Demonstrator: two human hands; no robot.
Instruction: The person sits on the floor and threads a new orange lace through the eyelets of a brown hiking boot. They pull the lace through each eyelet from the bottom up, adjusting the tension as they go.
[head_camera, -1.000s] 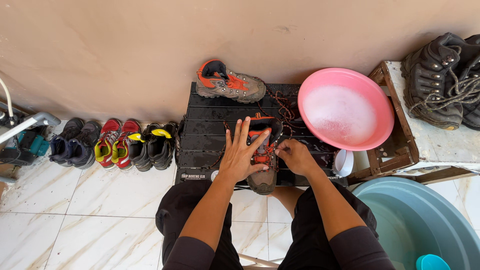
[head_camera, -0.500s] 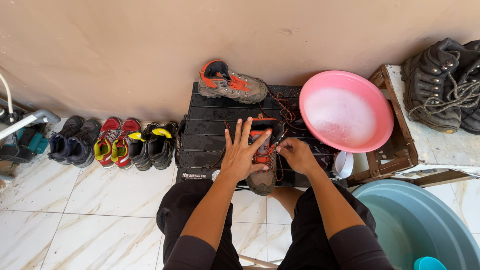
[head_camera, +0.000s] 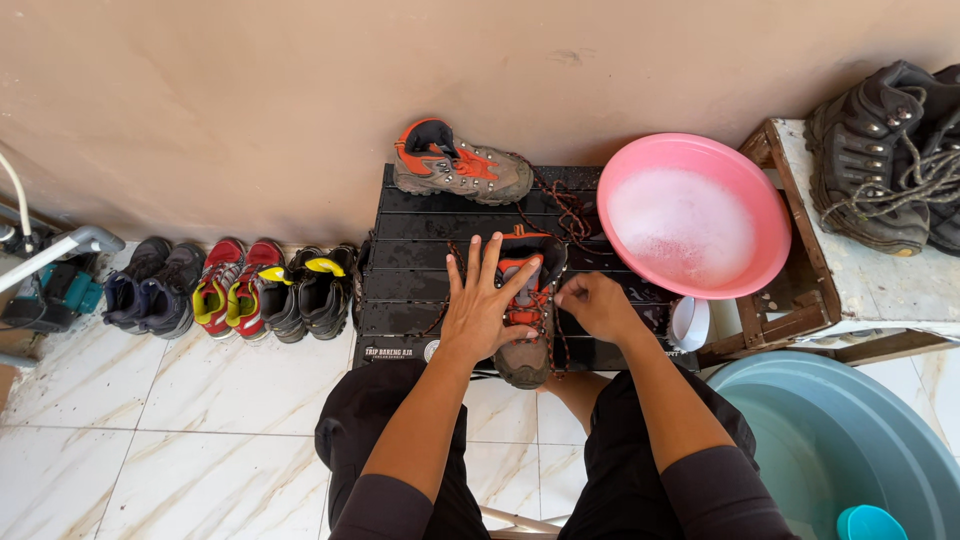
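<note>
Grey-brown boot with orange tongue, black slatted table, pink basin holding what looks like white suds.

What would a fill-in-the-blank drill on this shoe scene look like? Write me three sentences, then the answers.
1. The left hand lies flat, fingers spread, on a grey and ____ boot.
2. The pink basin holds ____ water.
3. The boot rests on a ____ slatted table, with the right hand at its laces.

Missing words: orange; soapy; black
</note>
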